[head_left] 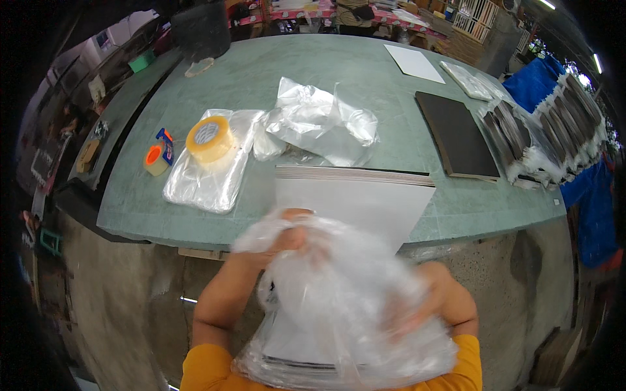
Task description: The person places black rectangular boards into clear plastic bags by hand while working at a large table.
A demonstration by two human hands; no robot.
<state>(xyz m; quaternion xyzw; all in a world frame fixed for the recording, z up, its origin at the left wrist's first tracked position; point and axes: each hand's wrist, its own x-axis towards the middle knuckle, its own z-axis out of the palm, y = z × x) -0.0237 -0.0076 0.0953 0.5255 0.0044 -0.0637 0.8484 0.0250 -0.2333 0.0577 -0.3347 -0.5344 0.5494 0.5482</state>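
Observation:
My left hand (292,238) is closed on the gathered edge of a large clear plastic bag (345,274). The right hand (411,311) is seen through the film at the bag's other side; its fingers are smeared by motion. Low in the bag, close to my body, lies a stack of flat white sheets (303,335) with dark edges showing. Just beyond the bag, a stack of white boards (358,194) rests at the table's near edge, its near part covered by the plastic.
On the green table (215,75), a yellowish tape roll (210,139) sits on folded clear bags (225,179), beside a tape dispenser (158,154). Crumpled plastic (326,120) lies mid-table. To the right are a dark board stack (454,133), wrapped bundles (521,140) and a white sheet (415,63).

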